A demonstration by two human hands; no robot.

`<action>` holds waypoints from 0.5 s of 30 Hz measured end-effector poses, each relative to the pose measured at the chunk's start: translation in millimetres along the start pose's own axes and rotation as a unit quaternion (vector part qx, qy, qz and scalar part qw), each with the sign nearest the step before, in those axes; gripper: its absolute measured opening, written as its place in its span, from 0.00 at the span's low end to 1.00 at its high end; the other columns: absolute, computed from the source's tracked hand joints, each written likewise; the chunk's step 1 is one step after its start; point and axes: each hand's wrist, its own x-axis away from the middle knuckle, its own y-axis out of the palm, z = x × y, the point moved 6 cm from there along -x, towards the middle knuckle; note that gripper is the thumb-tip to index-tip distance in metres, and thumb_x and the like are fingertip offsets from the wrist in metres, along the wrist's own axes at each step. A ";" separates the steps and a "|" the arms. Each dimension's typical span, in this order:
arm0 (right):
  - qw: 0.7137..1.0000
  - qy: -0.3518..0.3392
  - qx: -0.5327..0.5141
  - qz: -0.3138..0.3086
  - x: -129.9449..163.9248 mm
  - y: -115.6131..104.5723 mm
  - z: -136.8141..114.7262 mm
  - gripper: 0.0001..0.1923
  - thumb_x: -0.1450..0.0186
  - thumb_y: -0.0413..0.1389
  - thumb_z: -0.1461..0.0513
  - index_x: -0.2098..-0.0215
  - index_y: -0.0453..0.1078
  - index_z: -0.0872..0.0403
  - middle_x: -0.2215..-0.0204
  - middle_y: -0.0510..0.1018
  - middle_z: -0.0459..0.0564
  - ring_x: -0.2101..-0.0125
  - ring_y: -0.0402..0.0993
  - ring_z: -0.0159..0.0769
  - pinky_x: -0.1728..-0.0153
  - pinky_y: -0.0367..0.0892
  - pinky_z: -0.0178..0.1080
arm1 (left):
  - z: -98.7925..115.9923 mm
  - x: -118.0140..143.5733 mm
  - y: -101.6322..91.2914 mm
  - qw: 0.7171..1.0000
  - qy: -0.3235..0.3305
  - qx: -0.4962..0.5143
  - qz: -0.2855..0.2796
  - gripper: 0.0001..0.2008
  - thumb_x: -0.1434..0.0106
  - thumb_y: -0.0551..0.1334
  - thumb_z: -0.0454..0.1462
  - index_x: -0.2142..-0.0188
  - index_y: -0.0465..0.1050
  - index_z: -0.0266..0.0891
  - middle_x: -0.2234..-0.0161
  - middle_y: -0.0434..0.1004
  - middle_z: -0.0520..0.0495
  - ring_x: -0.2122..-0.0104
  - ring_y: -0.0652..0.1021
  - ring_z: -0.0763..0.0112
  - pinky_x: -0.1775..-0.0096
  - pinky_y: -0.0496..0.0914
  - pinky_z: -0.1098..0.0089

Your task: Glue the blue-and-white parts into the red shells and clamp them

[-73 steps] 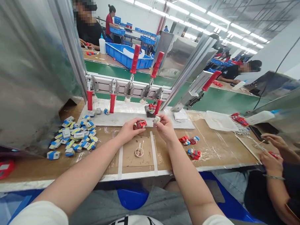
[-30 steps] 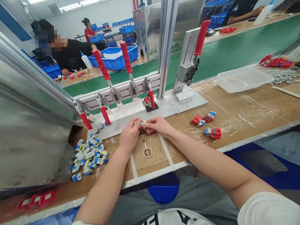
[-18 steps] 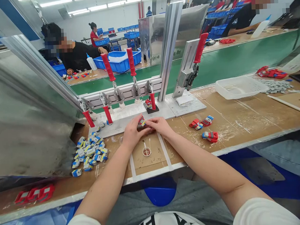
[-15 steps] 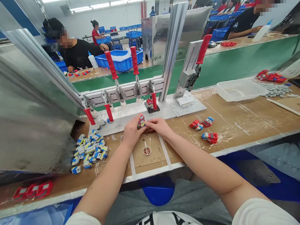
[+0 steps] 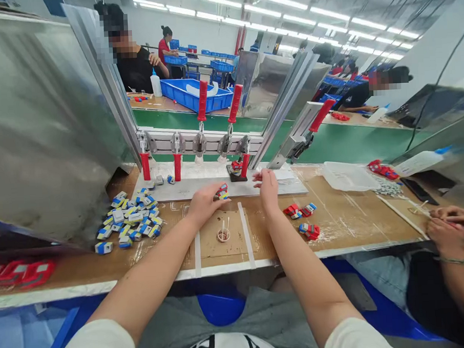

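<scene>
My left hand point(image 5: 206, 202) is closed on a small red toy car point(image 5: 222, 191) with yellow and blue parts, above the front edge of the metal base plate point(image 5: 179, 190). My right hand point(image 5: 268, 189) is raised apart from it over the plate, fingers loosely curled and parted, with nothing visible in them. Just left of my right hand, another red toy car point(image 5: 236, 166) sits on a black block point(image 5: 238, 177) beneath a red-handled toggle clamp point(image 5: 245, 164). Below my hands, a small cup point(image 5: 223, 235) holds thin sticks.
Small white, blue and yellow blocks point(image 5: 136, 216) are heaped at left. Several red toy cars point(image 5: 310, 231) lie at right, before a clear tray point(image 5: 349, 178). More toggle clamps point(image 5: 201, 101) stand along the rail. A co-worker's hands point(image 5: 449, 226) are at far right.
My right hand has let go of the toy car and moved right and slightly up toward the clamp. The left hand keeps the car. The view has shifted, showing a co-worker's hands at right.
</scene>
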 end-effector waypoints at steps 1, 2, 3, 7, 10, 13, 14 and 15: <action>1.000 0.013 -0.013 -0.020 -8.6 4.2 -2.1 0.29 0.38 0.58 0.34 0.69 0.66 0.50 0.72 0.80 0.48 0.70 0.76 0.36 0.73 0.70 0.35 | -0.1 -0.2 -1.2 1.000 0.008 0.011 0.004 0.25 0.35 0.73 0.42 0.40 0.75 0.44 0.47 0.84 0.43 0.47 0.82 0.57 0.43 0.76 0.56; 0.997 0.037 -0.026 -0.063 -14.2 11.3 -4.5 0.28 0.39 0.58 0.34 0.69 0.64 0.49 0.72 0.80 0.48 0.70 0.76 0.37 0.73 0.72 0.37 | 0.2 -0.3 -2.6 1.000 0.018 0.024 0.009 0.24 0.35 0.73 0.41 0.40 0.75 0.44 0.46 0.83 0.43 0.45 0.81 0.57 0.42 0.75 0.55; 0.992 0.055 -0.040 -0.106 -16.8 17.8 -9.5 0.28 0.39 0.59 0.35 0.70 0.62 0.48 0.73 0.78 0.47 0.71 0.76 0.37 0.73 0.72 0.38 | 0.5 -0.3 -4.1 0.999 0.027 0.040 0.016 0.24 0.34 0.72 0.40 0.40 0.75 0.45 0.44 0.81 0.43 0.43 0.80 0.57 0.39 0.74 0.55; 0.970 0.018 -0.156 -0.185 -12.5 20.7 -66.0 0.25 0.36 0.59 0.39 0.70 0.56 0.47 0.77 0.71 0.42 0.75 0.72 0.36 0.74 0.72 0.38 | -5.5 -0.2 -3.6 0.990 0.008 0.137 0.042 0.22 0.33 0.70 0.38 0.41 0.74 0.46 0.40 0.76 0.42 0.41 0.78 0.58 0.38 0.72 0.56; 0.957 -0.012 -0.192 -0.219 -18.2 19.8 -119.5 0.25 0.35 0.57 0.37 0.65 0.60 0.47 0.71 0.75 0.44 0.70 0.76 0.37 0.71 0.74 0.38 | -18.7 -0.5 2.8 0.976 -0.047 0.205 0.062 0.23 0.34 0.69 0.37 0.40 0.73 0.46 0.44 0.76 0.42 0.46 0.80 0.60 0.44 0.76 0.60; 0.979 -0.071 -0.078 -0.176 -46.5 22.6 -156.6 0.28 0.38 0.62 0.36 0.62 0.61 0.47 0.75 0.73 0.42 0.74 0.74 0.36 0.75 0.70 0.36 | -34.3 0.2 6.8 0.966 -0.103 0.218 0.094 0.24 0.37 0.70 0.35 0.41 0.74 0.45 0.46 0.76 0.42 0.47 0.80 0.59 0.47 0.77 0.61; 0.983 -0.112 -0.019 -0.147 -57.9 23.5 -166.3 0.28 0.39 0.64 0.37 0.61 0.61 0.47 0.78 0.70 0.40 0.77 0.71 0.35 0.76 0.67 0.35 | -38.2 0.4 7.7 0.965 -0.116 0.216 0.097 0.24 0.38 0.70 0.34 0.42 0.75 0.44 0.46 0.76 0.42 0.48 0.80 0.59 0.48 0.77 0.61; 0.979 -0.160 0.042 -0.118 -68.6 24.9 -175.3 0.27 0.38 0.65 0.39 0.61 0.61 0.47 0.79 0.69 0.38 0.79 0.69 0.34 0.77 0.66 0.35 | -40.7 0.6 8.4 0.965 -0.124 0.212 0.096 0.24 0.38 0.70 0.33 0.43 0.75 0.44 0.47 0.76 0.42 0.49 0.79 0.59 0.48 0.77 0.60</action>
